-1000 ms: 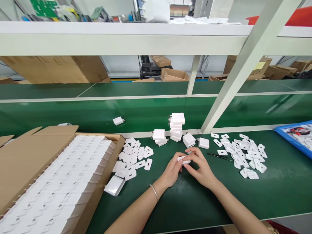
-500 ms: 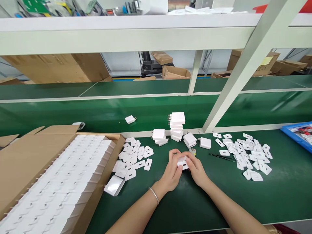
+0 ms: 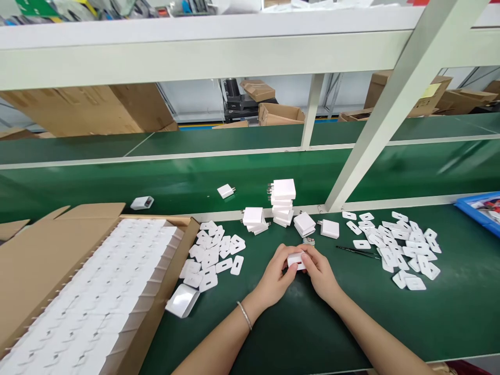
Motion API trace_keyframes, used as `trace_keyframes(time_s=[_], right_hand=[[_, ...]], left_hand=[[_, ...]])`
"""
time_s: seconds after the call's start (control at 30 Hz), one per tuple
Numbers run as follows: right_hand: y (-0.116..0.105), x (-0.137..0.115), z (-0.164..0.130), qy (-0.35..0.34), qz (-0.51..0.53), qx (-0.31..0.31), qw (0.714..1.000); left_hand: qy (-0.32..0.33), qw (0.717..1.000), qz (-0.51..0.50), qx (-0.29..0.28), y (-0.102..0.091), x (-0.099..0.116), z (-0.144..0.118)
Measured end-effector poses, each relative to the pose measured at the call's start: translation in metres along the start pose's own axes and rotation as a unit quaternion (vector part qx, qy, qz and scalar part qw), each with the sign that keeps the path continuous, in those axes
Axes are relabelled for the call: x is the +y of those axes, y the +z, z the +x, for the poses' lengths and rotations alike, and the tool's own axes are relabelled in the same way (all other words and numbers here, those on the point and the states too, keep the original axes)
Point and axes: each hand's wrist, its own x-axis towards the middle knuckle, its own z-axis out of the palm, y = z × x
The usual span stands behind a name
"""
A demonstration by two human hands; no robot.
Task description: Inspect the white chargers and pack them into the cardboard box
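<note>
My left hand (image 3: 278,276) and my right hand (image 3: 318,271) both grip a small white charger (image 3: 297,260) over the green table. Its slotted end faces me, and fingers hide its sides. Just beyond the fingertips lies a small greyish part (image 3: 308,241), partly covered. Behind the hands, white plug chargers stand in a tall stack (image 3: 283,198) and a lower pile (image 3: 253,217). Two more chargers (image 3: 304,225) lie one on the other, with a single charger (image 3: 329,229) to their right.
Slotted white plates lie in a left heap (image 3: 211,252) and a right heap (image 3: 398,247), near black tweezers (image 3: 357,252). A carton (image 3: 187,229) of white pieces stands left. Loose chargers (image 3: 225,191) lie on the green belt (image 3: 187,182). A slanted post (image 3: 371,125) rises right.
The loose chargers on the belt have shifted right. Both hands still hold the charger, which is turned slightly, with the fingers a little rearranged.
</note>
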Motion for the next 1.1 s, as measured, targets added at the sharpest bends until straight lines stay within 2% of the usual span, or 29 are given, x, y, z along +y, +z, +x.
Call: trace_keyframes(time_s=[0.33, 0.57, 0.67, 0.83, 1.1], right_hand=[[0.0024, -0.0065, -0.0022, -0.022, 0.0, 0.02, 1.0], [0.0015, -0.007, -0.0012, -0.015, 0.008, -0.032, 0.999], [0.0024, -0.0057, -0.0013, -0.005, 0.022, -0.036, 0.999], [0.0008, -0.0031, -0.0015, -0.009, 0.011, -0.009, 1.0], [-0.0012, -0.0052, 0.0001, -0.005, -0.006, -0.028, 1.0]], left_hand=[[0.021, 0.999, -0.017, 0.017, -0.0013, 0.0038, 0.0007], [0.041, 0.997, -0.025, 0.057, -0.0039, 0.0026, 0.005], [0.046, 0.997, -0.015, 0.057, -0.0044, 0.0031, 0.0039], [0.033, 0.999, -0.002, 0.038, -0.0021, 0.0019, 0.0003], [0.048, 0.998, 0.004, 0.035, -0.0003, -0.0015, 0.003]])
